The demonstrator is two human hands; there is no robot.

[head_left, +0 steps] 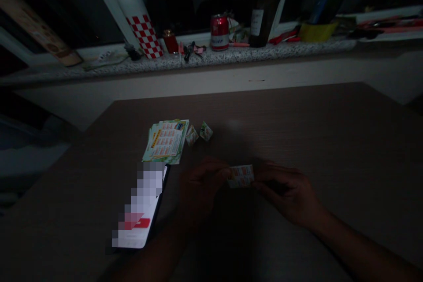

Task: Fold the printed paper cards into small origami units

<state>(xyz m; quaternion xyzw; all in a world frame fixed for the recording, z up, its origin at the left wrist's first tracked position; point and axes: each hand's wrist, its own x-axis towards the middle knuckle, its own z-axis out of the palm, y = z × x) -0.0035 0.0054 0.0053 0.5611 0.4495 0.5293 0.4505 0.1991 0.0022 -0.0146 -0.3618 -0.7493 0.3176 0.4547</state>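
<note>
Between my two hands is a small folded paper card (241,176) with rows of orange print. My left hand (201,187) pinches its left edge between thumb and fingers. At its right edge, my right hand (291,189) grips it the same way. Beyond my left hand lies a stack of printed paper cards (167,139), pale green with orange figures. Beside the stack sit two small folded papers, one (191,135) close to it and another (206,131) further right. Dim light blurs the fine print.
A lit phone (148,211) lies left of my left hand on the brown table (313,132). On the granite sill (185,62) behind stand a red-checked white bottle (140,20), a red can (219,33), a dark bottle (262,20) and a yellow container (317,31).
</note>
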